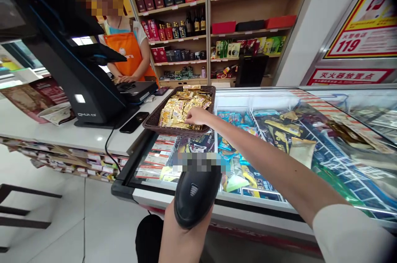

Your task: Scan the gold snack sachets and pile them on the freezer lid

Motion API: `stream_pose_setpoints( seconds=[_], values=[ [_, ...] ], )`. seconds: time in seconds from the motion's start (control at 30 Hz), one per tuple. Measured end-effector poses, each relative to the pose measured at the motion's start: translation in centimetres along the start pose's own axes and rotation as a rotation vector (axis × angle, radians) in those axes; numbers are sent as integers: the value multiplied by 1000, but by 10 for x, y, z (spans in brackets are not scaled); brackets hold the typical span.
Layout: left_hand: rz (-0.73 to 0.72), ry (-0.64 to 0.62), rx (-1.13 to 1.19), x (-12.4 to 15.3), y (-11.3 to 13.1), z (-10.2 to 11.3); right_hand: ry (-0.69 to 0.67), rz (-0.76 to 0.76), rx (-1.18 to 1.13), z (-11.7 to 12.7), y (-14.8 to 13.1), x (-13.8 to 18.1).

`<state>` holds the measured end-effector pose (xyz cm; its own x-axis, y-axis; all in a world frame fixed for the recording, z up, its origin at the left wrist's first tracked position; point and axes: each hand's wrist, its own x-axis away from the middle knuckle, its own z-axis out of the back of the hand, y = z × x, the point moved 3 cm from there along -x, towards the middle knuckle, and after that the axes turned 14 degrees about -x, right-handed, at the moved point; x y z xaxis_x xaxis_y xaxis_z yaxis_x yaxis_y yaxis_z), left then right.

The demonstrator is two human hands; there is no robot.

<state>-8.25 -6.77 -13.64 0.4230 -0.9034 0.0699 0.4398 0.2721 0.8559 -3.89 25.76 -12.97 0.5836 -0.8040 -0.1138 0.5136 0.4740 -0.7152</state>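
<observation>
My right hand reaches over the freezer into a dark brown woven basket. Its fingers are bent together, pinching at one of the shiny gold snack packets heaped there. Close to me, at the end of my left forearm, is a black rounded device that looks like a handheld barcode scanner. It is held up over the freezer's front edge and points away from me. The scanner hides the fingers of my left hand, and its far end is blurred out.
Under the basket and to the right lies a glass-topped freezer with bagged food. On the left counter stand a black checkout terminal and a phone. A person in an orange apron stands behind it. Stocked shelves line the back.
</observation>
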Motion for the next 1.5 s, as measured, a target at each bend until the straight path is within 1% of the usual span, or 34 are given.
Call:
stream_pose_setpoints(
  seconds=[0.1, 0.23, 0.33, 0.43, 0.57, 0.67, 0.77, 0.83, 0.93, 1.03, 1.1, 1.17, 1.23, 1.3, 1.4, 1.43, 1.5],
  values=[
    [8, -16, 77, -1, -2, 1, -24, -52, 49, -9, 4, -11],
    [-10, -43, 123, -1, -3, -2, -66, -141, 103, -12, 5, -12],
    [1, -46, 135, 0, -4, -3, -58, -204, 68, -12, 6, -11],
    [-3, -53, 153, 1, -6, -1, 39, -201, -58, -9, 9, -8],
    [-38, -79, 109, 1, -9, 1, 260, -179, -333, 2, 8, 3],
    [-43, -72, 71, 0, -13, 1, 411, -149, -564, 15, 2, 19],
    [-74, -82, 54, -1, -13, -2, 473, -140, -816, 28, -5, 46],
    [-97, -66, 58, -3, -11, -5, 509, -150, -927, 37, -5, 71],
    [-111, -42, 50, -6, -5, -12, 573, -155, -1043, 53, 0, 118],
    [-139, -69, 58, -9, 6, -23, 656, -149, -1113, 70, 12, 169],
    [-148, -110, 95, -11, 15, -33, 713, -135, -1105, 80, 22, 201],
    [-162, -168, 127, -14, 25, -45, 766, -121, -1071, 89, 36, 227],
    [-193, -228, 135, -18, 36, -58, 818, -122, -1033, 98, 55, 245],
    [-230, -267, 141, -22, 45, -72, 870, -142, -977, 106, 77, 255],
    [-237, -286, 163, -31, 55, -93, 955, -201, -866, 120, 111, 257],
    [-234, -295, 162, -33, 57, -99, 975, -219, -854, 124, 120, 256],
    [-228, -316, 146, -37, 62, -108, 994, -243, -902, 130, 133, 250]
  ],
)
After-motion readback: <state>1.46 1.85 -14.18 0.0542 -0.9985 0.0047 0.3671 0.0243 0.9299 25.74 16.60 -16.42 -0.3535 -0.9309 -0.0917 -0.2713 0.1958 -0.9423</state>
